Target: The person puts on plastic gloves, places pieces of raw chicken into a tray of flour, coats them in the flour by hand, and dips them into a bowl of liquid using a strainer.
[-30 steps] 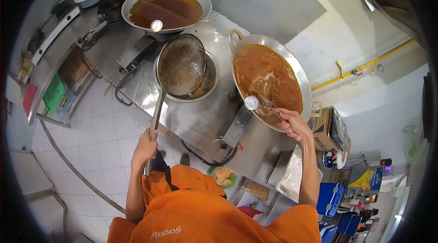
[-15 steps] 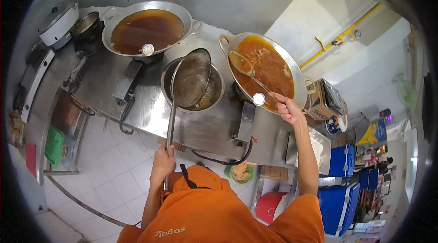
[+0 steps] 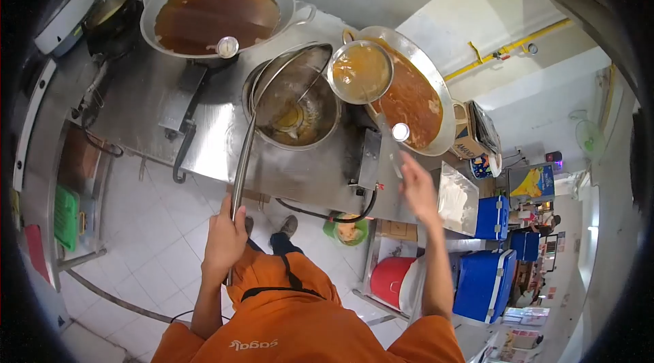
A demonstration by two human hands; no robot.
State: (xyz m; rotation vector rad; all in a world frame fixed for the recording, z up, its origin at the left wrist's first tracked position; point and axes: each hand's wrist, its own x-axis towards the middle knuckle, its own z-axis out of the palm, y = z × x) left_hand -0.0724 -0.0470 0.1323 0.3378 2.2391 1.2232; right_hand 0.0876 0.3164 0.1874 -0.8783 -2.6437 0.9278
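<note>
My left hand (image 3: 223,237) is closed round the long handle of a large strainer (image 3: 243,162). The strainer's round head tilts over the left side of a steel pot (image 3: 331,121) that has murky liquid and a yellowish lump inside. My right hand (image 3: 417,189), blurred, grips the handle of a round skimmer (image 3: 361,73). The skimmer's head hangs between the pot and the right-hand wok (image 3: 444,100), overlapping the wok's left rim. Brown-orange oil with pale bits fills that wok, and a dial thermometer (image 3: 400,132) shows at its near rim.
Another wok (image 3: 289,5) of dark oil stands at the back left, with a thermometer (image 3: 227,47) at its rim. Burner boxes with hoses line the steel counter (image 3: 136,100). A flour-dusted tray (image 3: 456,196) and blue coolers (image 3: 480,284) are at right; a green basin (image 3: 344,230) is below.
The skimmer has moved left, from over the oil to beside the pot. The strainer has tipped, so the pot's inside shows more. My view has shifted slightly.
</note>
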